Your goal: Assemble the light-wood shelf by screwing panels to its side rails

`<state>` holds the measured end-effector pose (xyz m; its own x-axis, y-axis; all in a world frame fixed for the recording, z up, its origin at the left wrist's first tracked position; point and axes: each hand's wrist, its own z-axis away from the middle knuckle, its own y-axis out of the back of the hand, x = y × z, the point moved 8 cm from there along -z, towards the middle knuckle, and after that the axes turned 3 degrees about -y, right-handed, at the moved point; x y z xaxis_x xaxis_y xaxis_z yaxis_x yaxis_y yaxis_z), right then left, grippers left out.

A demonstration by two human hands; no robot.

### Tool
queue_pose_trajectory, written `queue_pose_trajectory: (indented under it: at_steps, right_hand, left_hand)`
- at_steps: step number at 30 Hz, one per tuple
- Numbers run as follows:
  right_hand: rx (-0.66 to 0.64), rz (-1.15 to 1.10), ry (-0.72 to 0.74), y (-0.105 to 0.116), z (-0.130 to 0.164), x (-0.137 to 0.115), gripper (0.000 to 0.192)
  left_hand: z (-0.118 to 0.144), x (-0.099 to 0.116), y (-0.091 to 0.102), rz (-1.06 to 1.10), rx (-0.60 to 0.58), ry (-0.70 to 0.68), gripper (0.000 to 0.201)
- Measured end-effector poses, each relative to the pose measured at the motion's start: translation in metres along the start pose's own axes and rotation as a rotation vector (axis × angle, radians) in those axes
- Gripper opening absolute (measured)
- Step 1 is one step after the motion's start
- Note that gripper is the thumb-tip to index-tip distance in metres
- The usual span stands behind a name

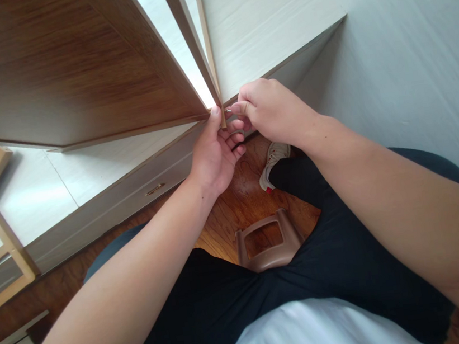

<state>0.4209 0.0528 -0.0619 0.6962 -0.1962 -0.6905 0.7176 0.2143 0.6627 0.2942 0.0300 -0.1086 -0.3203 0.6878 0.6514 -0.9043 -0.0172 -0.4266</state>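
A dark brown wooden panel [73, 74] in a lighter frame stands tilted on the pale surface, and a slim wooden bar [190, 30] meets it at the near corner. My left hand [216, 162] is closed around the bar's lower end, thumb on the near side and fingers curled beneath. Right beside it, my right hand [274, 107] pinches a small silvery metal fastener [227, 110] against the bar's right side. Most of that fastener is hidden by my fingers, so its exact kind does not show.
The pale bench top [263, 15] ends at a front edge with drawers and a small handle [155, 189] below. Other wooden frame pieces [11, 246] lie at the left. A brown plastic stool [271, 245] stands between my legs. A grey-white wall [417, 57] rises at the right.
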Motion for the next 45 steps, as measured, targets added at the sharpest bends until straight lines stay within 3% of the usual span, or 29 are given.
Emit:
queue_pose_trajectory:
  at_steps: [20, 45]
  right_hand:
    - [0.052, 0.059, 0.003, 0.003, -0.002, -0.001, 0.036]
    - [-0.024, 0.015, 0.027, 0.013, 0.001, 0.003, 0.027]
  left_hand:
    - [-0.001, 0.0, 0.002, -0.021, 0.018, -0.016, 0.042]
    - [-0.002, 0.002, 0.0, -0.008, -0.023, -0.039, 0.04]
